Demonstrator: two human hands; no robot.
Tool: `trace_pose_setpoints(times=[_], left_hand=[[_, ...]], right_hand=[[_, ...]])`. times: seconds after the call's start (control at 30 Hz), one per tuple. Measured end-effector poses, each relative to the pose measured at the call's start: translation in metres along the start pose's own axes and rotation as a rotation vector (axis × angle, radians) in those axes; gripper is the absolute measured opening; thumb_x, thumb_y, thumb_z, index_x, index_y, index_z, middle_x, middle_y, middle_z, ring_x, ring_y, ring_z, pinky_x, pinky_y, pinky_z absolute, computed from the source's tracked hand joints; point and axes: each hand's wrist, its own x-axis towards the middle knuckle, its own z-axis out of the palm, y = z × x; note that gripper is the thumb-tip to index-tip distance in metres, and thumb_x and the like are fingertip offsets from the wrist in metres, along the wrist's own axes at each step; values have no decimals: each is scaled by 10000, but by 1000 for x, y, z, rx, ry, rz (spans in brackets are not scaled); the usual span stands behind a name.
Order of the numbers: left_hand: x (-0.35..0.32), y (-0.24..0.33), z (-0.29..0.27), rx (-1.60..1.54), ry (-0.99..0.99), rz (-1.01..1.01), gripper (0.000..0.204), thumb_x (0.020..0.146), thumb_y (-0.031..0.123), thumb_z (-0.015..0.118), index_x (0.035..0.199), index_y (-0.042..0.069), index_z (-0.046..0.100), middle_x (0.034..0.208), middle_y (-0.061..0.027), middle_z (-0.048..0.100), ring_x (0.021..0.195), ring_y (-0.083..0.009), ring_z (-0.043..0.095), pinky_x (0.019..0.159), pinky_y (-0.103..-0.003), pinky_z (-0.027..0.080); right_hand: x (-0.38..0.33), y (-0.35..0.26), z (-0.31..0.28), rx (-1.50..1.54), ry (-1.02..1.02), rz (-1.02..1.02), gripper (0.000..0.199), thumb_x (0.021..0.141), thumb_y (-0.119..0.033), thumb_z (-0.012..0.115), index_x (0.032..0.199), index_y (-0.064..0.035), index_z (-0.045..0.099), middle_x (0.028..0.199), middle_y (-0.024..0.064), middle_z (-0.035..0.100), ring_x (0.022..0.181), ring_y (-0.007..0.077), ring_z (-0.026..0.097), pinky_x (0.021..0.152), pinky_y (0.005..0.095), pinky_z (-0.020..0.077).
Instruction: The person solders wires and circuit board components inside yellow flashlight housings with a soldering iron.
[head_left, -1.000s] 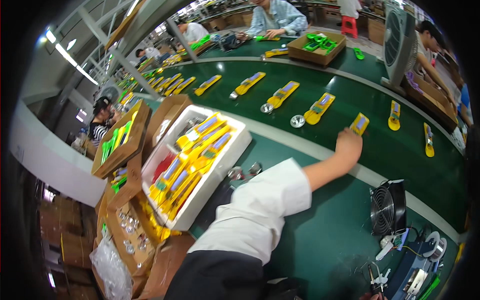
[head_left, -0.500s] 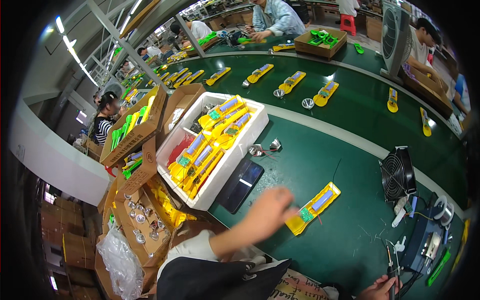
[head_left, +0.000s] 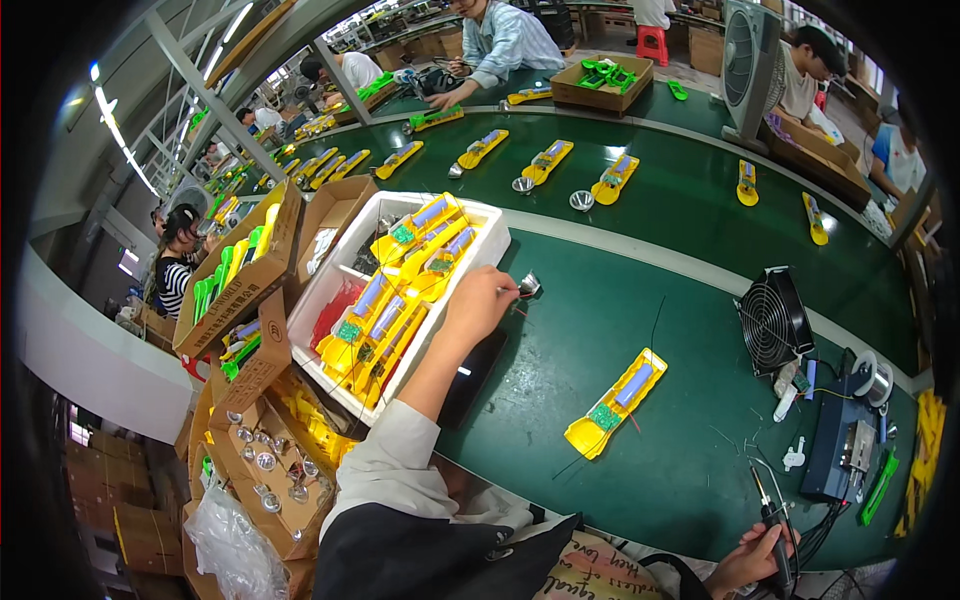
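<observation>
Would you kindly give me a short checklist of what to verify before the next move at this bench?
1. Left hand has the small silver reflector cup in its fingertips: ok.
2. Yellow housing lies flat and open on the green bench, clear of both hands: ok.
3. Right hand holds the soldering iron: ok.
4. Iron tip clear of the wires: cannot tell.
5. White tray beside the left hand stocked with yellow units: ok.
</observation>
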Motion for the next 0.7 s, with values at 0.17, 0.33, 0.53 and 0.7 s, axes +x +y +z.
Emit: trace_pose_setpoints(times=[0.17, 0.33, 0.53, 0.7], left_hand=[[-17, 24, -24, -169, 342, 25, 73, 699, 49, 609, 759, 9, 594, 762, -126, 584, 735, -280, 546, 664, -339, 421], [-76, 73, -52, 57, 172, 292, 107, 658, 10, 580, 763, 30, 587, 758, -80, 573, 748, -273, 525, 681, -356, 409], [-152, 93, 27, -183, 5, 138, 125, 679, 26, 599, 798, 64, 609, 751, -60, 563, 801, -254, 522, 765, -377, 397], [-155, 106, 52, -403, 174, -77, 61, 720, 37, 595, 776, 23, 577, 733, -82, 566, 776, -252, 516, 814, -383, 386]], right_hand=[[1, 0, 5, -20, 11, -34, 137, 847, -102, 470, 935, 1, 452, 638, 54, 478, 493, 67, 422, 432, 164, 320], [4, 5, 11, -36, 36, 85, 89, 770, -20, 459, 857, -5, 450, 568, 61, 482, 402, 66, 388, 365, 166, 307], [-6, 4, 38, -42, -221, 42, 112, 802, -83, 508, 879, -38, 441, 588, 32, 476, 443, 68, 429, 390, 168, 334], [-10, 3, 45, -74, -263, -23, 136, 790, -58, 516, 886, -20, 427, 625, 60, 483, 450, 89, 458, 384, 184, 372]])
